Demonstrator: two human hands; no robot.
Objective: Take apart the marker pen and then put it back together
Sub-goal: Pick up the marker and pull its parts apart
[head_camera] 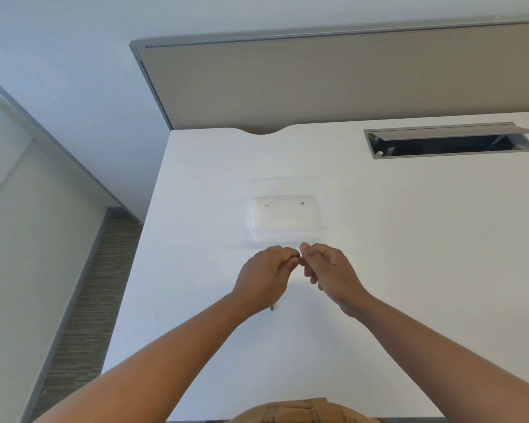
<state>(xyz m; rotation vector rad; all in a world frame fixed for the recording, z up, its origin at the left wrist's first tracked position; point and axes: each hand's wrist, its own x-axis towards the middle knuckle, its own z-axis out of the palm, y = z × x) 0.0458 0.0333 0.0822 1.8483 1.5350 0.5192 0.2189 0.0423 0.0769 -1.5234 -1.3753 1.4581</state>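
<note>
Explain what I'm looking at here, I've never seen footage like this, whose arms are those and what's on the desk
This is one picture from a wide-angle camera worn on a person's head, looking forward and down, so the arms are the wearer's own. No robot is involved. The left hand and right hand meet fingertip to fingertip above a white desk, pinching something small. It is probably part of a marker pen, but the fingers hide it. A thin dark tip pokes out below the left hand. Just beyond the hands sits a clear plastic container that looks nearly empty. At the back right is an open cable hatch, and behind the desk a grey divider panel.
</note>
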